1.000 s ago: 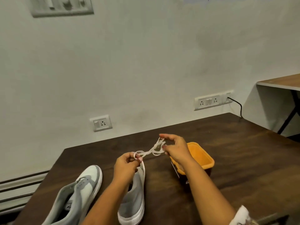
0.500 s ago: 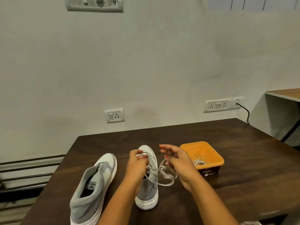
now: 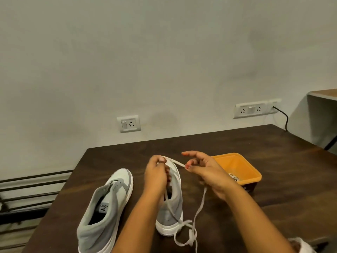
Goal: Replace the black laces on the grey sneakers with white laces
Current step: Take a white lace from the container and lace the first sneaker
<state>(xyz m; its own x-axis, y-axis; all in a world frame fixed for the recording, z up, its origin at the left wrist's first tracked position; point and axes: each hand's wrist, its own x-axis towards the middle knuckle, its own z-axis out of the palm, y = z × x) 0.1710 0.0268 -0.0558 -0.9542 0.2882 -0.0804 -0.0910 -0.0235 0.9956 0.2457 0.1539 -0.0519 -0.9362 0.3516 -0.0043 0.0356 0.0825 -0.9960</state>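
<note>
Dark table (image 3: 273, 161), pale wall (image 3: 164, 52). Pinching white lace (image 3: 176, 163) with left hand (image 3: 155, 178) and right hand (image 3: 206, 172), taut between both grips over grey sneaker (image 3: 175, 210). Orange box (image 3: 235, 165) beside right grip.

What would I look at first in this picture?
Two hands in the middle: the left hand and right hand pinch a white lace stretched between them above a grey sneaker. A bright orange tub sits to the right on the dark table, and a second sneaker stands on the left.
</note>
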